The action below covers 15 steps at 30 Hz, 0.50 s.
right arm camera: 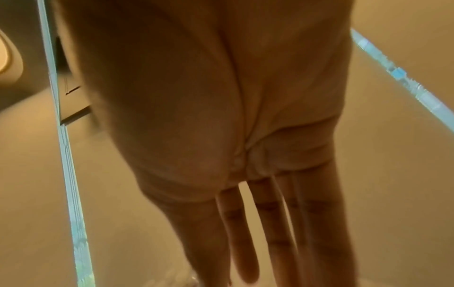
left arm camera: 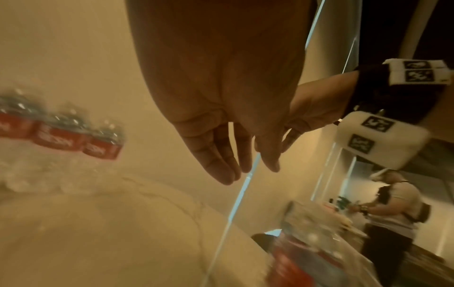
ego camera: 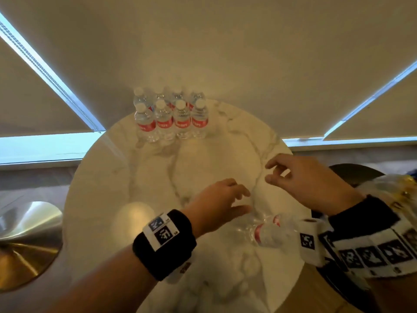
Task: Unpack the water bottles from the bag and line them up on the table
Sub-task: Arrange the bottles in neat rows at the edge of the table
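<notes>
Several clear water bottles (ego camera: 171, 118) with red labels and white caps stand in two rows at the far edge of the round marble table (ego camera: 158, 177); they show blurred in the left wrist view (left arm camera: 61, 139). Two more bottles (ego camera: 268, 236) lie on their sides near the table's right front, also seen in the left wrist view (left arm camera: 309, 252). My left hand (ego camera: 247, 201) hovers just left of them, fingers relaxed (left arm camera: 221, 165), holding nothing. My right hand (ego camera: 269, 171) hangs above and beyond them, empty, fingers straight (right arm camera: 270, 233). The crinkled clear bag (ego camera: 397, 186) lies at the right edge.
A dark round seat (ego camera: 352, 172) stands right of the table under the bag. A shiny gold curved base (ego camera: 27, 245) sits on the floor at the left. Blinds cover the windows behind. Another person (left arm camera: 393, 209) stands at a counter in the background.
</notes>
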Motion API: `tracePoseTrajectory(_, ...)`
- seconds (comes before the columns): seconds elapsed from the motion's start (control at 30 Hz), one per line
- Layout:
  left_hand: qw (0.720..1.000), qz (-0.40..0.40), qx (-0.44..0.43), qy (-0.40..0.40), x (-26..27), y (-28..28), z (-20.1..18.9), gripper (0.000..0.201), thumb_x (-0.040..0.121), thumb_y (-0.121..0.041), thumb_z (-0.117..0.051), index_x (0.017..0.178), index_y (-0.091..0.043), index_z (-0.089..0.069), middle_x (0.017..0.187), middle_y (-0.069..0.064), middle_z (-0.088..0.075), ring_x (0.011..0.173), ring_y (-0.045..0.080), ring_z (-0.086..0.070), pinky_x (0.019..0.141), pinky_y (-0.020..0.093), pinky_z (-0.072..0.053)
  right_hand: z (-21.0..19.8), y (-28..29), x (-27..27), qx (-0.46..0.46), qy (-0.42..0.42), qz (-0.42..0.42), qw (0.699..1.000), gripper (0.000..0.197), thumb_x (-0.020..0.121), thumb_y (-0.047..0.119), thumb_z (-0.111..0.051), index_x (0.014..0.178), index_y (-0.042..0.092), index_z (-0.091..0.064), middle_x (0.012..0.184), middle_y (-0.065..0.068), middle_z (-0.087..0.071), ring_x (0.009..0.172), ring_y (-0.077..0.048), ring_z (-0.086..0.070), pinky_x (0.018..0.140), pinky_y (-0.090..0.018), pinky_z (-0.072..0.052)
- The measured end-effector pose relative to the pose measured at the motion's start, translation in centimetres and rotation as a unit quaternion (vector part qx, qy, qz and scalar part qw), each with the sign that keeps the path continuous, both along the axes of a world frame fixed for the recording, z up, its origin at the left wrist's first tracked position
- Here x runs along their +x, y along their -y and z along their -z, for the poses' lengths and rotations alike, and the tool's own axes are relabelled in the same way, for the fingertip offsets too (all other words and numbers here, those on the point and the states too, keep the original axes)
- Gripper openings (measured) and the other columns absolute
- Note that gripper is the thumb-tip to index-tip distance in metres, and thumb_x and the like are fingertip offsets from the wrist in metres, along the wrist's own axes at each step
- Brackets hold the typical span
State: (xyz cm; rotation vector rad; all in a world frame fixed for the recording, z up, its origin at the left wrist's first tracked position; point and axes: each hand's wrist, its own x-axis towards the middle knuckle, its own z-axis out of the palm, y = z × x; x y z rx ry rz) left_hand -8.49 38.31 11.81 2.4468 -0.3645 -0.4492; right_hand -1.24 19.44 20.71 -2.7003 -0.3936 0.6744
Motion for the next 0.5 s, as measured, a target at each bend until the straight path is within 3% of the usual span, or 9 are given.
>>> tracePoseTrajectory(0.1,0.998,0.046,-0.038,-0.017,-2.4,4.5,0.7,0.049,0.089,-0.050,-0.068,0.131,-0.027,-0.060,0.123,-0.002,-0.059,0.104,0.018,-0.063,0.092,0.027,-0.052,1.7,3.9,-2.7,-0.100,-0.042,-0.028,0.994,0.033,0.083,0.048,-0.064,0.113,0.035,-0.062,0.103,0.004,-0.062,0.089,-0.013,-0.059,0.081,-0.032,-0.048)
tracePoseTrajectory(0.2,0.996,0.076,-0.025,-0.033,-3.6,8.1,1.4,0.056,0.086,-0.048,-0.072,0.136,-0.031,-0.053,0.133,0.002,-0.051,0.116,0.025,-0.055,0.097,0.037,-0.051,4.0,6.7,-4.7,-0.127,-0.082,-0.053,0.987,0.035,0.080,0.050,-0.066,0.112,0.039,-0.058,0.102,0.007,-0.052,0.093,-0.015,-0.056,0.082,-0.030,-0.047)
tracePoseTrajectory(0.3,0.998,0.060,-0.006,-0.016,-3.7,10.0,2.1,0.046,0.090,-0.036,-0.070,0.132,-0.025,-0.054,0.130,0.006,-0.048,0.112,0.028,-0.054,0.092,0.040,-0.053,5.8,8.1,-5.5,-0.107,-0.062,-0.063,0.990,0.029,0.083,0.038,-0.066,0.109,0.040,-0.054,0.099,0.008,-0.043,0.083,-0.014,-0.054,0.072,-0.025,-0.045)
tracePoseTrajectory(0.4,0.999,0.009,-0.017,-0.027,-2.9,10.1,2.5,0.037,0.093,-0.031,-0.067,0.126,-0.019,-0.057,0.127,0.005,-0.049,0.101,0.026,-0.060,0.090,0.038,-0.055,6.8,8.4,-5.0,-0.099,-0.022,-0.070,0.992,0.020,0.088,0.030,-0.062,0.107,0.033,-0.056,0.094,0.006,-0.038,0.071,-0.015,-0.047,0.060,-0.024,-0.034)
tracePoseTrajectory(0.5,0.998,-0.033,-0.010,-0.044,-0.6,8.8,2.5,0.037,0.094,-0.033,-0.066,0.126,-0.018,-0.057,0.125,0.005,-0.049,0.098,0.025,-0.061,0.090,0.036,-0.053,7.3,8.2,-2.0,-0.070,-0.006,-0.065,0.995,0.019,0.088,0.032,-0.062,0.107,0.030,-0.058,0.096,0.004,-0.043,0.080,-0.019,-0.054,0.063,-0.026,-0.031)
